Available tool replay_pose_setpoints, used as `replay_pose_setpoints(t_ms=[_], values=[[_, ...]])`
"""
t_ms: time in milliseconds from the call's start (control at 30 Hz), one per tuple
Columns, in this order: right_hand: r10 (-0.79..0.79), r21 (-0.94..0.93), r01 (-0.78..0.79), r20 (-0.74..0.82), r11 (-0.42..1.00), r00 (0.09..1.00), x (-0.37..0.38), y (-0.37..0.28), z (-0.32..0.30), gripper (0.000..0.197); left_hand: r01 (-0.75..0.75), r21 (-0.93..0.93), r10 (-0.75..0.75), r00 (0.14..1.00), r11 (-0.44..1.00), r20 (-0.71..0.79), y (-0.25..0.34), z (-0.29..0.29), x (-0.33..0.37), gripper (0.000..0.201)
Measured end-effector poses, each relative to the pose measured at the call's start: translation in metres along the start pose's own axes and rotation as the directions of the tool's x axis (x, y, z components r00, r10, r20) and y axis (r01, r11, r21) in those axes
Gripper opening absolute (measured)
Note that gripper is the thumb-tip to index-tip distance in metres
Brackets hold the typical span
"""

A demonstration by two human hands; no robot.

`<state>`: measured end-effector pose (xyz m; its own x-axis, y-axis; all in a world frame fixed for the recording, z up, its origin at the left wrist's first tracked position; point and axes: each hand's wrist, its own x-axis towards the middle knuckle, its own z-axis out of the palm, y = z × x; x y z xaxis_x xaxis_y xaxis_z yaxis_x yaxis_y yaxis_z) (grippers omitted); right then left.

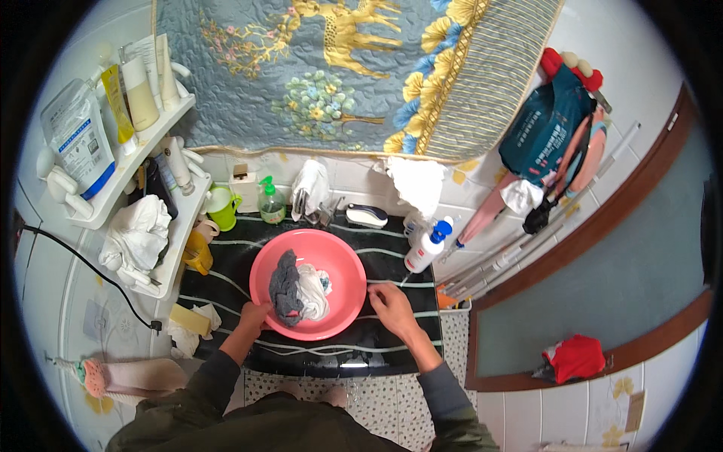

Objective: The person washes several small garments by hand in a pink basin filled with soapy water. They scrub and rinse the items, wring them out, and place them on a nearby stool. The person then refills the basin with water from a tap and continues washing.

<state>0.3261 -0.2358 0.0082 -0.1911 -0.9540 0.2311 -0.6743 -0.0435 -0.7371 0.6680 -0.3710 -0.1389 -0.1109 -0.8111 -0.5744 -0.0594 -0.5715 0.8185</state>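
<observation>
A round pink basin (346, 260) stands on the black counter with pale wavy lines. Inside it lie a crumpled dark grey cloth (285, 290) and, to its right, a white cloth (311, 292) with a small patterned patch. My left hand (254, 316) is closed on the basin's near left rim, its fingertips partly hidden. On the opposite side, my right hand (390, 307) has its fingers curled against the right rim. Both forearms, in dark sleeves, reach in from below.
Behind the basin stand a green pump bottle (272, 203), a faucet (322, 216) and a brush (367, 216). A white pump bottle (428, 247) is at right. Left are a yellow cup (197, 252), a yellow soap bar (190, 319) and crowded wall shelves (162, 290). A patterned quilt (301, 75) hangs above.
</observation>
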Motion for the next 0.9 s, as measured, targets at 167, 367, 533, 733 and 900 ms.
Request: replay_pose_setpoints(t_ms=[167,367,533,733,900], values=[[-0.349,-0.347,0.338,0.031,0.875,0.937,0.128,0.009,0.030,0.029,-0.183,0.105,0.197,0.970,0.978,-0.145,0.013,0.018,-0.043,0.035],[-0.342,-0.707,0.323,0.121,0.629,0.932,0.232,0.025,0.057,0.037,-0.193,0.003,0.192,0.974,0.981,-0.116,0.011,0.012,-0.058,0.036],[-0.322,-0.725,0.344,0.176,0.597,0.930,0.232,0.046,0.065,0.034,-0.158,-0.071,0.153,0.986,0.985,-0.070,0.014,0.008,-0.057,0.034],[-0.299,-0.694,0.250,0.052,0.675,0.953,0.209,0.060,0.078,0.046,-0.137,-0.100,0.132,0.990,0.986,-0.051,0.022,0.007,-0.060,0.032],[-0.197,-0.614,0.172,0.028,0.770,0.980,0.195,0.034,0.083,0.055,-0.099,-0.086,0.093,0.993,0.991,-0.071,0.020,0.003,-0.063,0.032]])
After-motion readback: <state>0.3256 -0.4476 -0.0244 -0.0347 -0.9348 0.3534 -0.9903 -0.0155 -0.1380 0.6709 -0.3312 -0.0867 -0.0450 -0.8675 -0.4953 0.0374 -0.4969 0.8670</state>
